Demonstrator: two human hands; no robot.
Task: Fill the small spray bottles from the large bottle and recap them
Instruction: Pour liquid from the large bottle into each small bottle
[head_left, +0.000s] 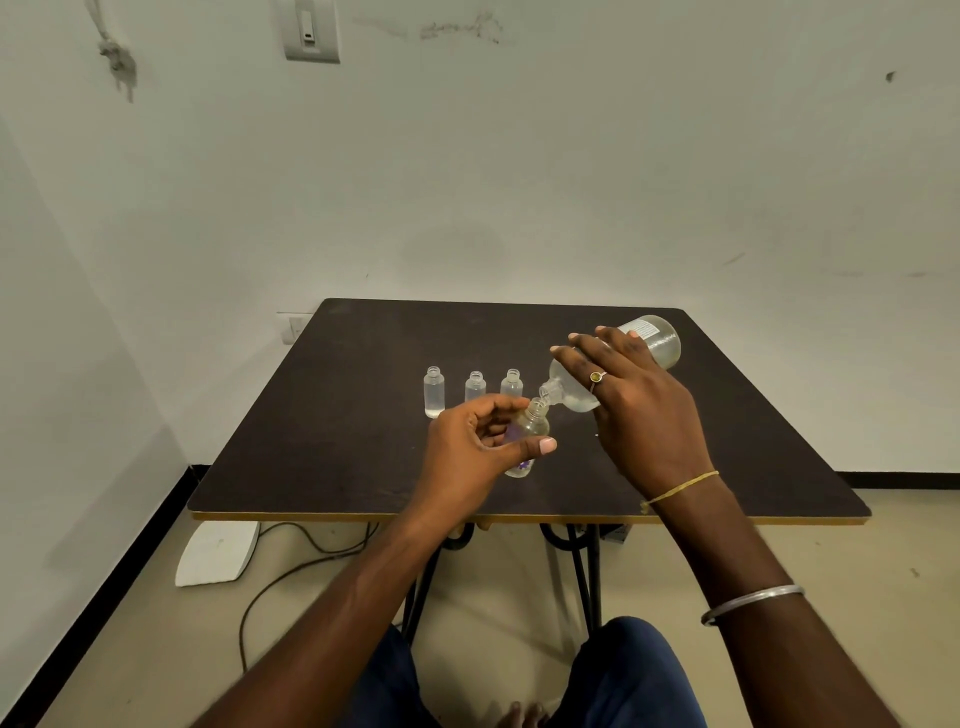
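My right hand (636, 410) grips the large clear bottle (657, 340), tipped on its side with its open neck pointing down-left. That neck touches the mouth of a small clear bottle (532, 426) with a purple label. My left hand (478, 441) holds this small bottle tilted, just above the dark table (337, 415), thumb across its front. Behind stand three uncapped small bottles in a row: one at the left (434, 392), one in the middle (475, 385), one at the right (511, 383) partly hidden by my fingers. No caps are visible.
The table's front edge (519, 517) lies close to my knees. Its left half and far right show bare surface. A white object (218, 553) and cables lie on the floor under the left side. Walls stand behind and to the left.
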